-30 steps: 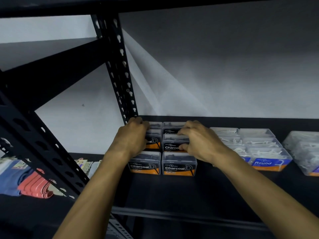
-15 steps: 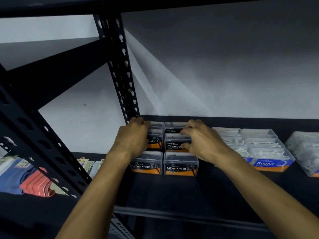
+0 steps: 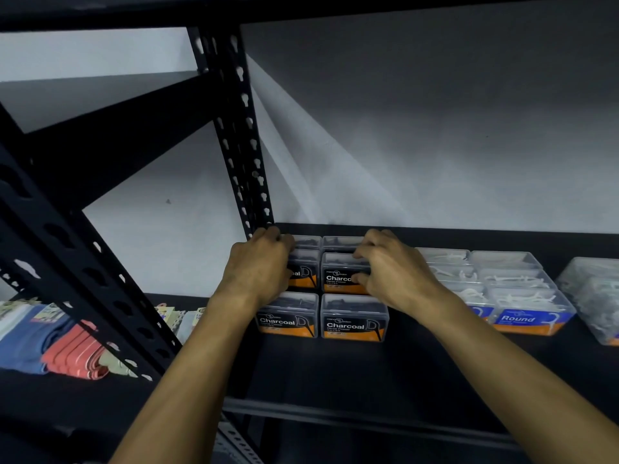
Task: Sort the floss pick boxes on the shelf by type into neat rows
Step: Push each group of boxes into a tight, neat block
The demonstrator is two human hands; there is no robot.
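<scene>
Six clear rectangular plastic Charcoal floss pick boxes with black-and-orange labels stand two wide and three deep at the left end of the black metal shelf. The left hand curls round the left middle Charcoal box; the right hand pinches the right middle Charcoal box, fingers on its lid and thumb on its label. Just right lie clear Round floss pick boxes with blue-and-orange labels, two columns, count unclear. A perforated black steel upright rises behind the left hand; folded striped cloths lie beyond.
</scene>
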